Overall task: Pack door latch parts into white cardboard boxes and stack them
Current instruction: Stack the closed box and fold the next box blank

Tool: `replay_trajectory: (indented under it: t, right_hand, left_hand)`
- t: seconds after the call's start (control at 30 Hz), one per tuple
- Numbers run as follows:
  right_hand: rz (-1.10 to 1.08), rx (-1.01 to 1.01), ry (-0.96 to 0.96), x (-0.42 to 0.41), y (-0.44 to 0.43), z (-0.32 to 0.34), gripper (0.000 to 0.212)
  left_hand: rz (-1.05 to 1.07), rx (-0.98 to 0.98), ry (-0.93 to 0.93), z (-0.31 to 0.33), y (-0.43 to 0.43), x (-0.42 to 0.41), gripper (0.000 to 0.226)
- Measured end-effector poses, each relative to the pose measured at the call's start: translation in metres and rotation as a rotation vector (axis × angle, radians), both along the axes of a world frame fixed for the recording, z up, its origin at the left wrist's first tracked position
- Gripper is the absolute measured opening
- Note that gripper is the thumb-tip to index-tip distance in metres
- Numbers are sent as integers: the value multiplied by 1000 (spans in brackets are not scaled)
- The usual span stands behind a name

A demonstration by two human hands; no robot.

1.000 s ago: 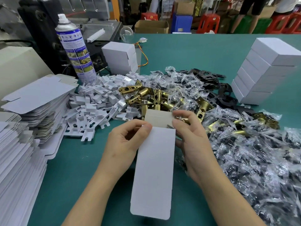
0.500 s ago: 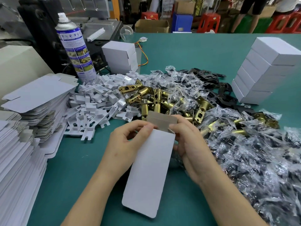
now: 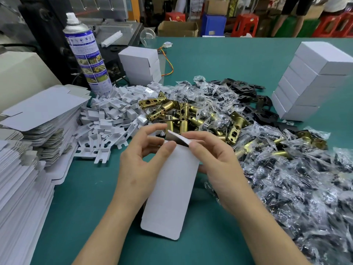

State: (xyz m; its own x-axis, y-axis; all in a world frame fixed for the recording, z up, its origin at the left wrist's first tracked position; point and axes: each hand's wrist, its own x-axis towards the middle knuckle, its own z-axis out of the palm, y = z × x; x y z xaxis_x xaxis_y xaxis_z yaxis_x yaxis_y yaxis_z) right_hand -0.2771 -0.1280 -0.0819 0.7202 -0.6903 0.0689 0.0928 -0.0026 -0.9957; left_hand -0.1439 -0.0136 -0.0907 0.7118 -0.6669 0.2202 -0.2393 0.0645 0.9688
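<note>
Both my hands hold a long white cardboard box (image 3: pixel 172 190) above the green table (image 3: pixel 80 207). My left hand (image 3: pixel 141 165) grips its left side, thumb on the top face. My right hand (image 3: pixel 215 163) holds the right side, fingers pressing the far end flap down. Brass door latches (image 3: pixel 183 115) lie heaped just beyond the box. Small clear bags of dark parts (image 3: pixel 298 188) spread to the right. White plastic inserts (image 3: pixel 108 121) are piled to the left of the latches.
Flat box blanks (image 3: pixel 36 119) are stacked at the left edge. A spray can (image 3: pixel 86 56) stands behind them. Closed white boxes sit stacked at far right (image 3: pixel 313 79) and at the back centre (image 3: pixel 141 64). Black metal plates (image 3: pixel 254 104) lie near the right stack.
The far end flap has been folded down over the box's end. The box's near end has swung slightly to the left.
</note>
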Motion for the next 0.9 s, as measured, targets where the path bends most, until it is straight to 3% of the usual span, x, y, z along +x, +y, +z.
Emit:
replay_trajectory:
  t: [0.5,0.67,0.9]
  right_hand:
    - [-21,-65,70,-4,-5,-2,24]
    - [3,-87,61,-5,-7,-4,9]
    - [-47,-82,15,-2,-5,-4,10]
  left_hand:
    - [-94,43,-114,2,2,-1,10]
    - [-96,44,-208,0,1,-2,13]
    - [-114,9,-258,-2,0,-3,21]
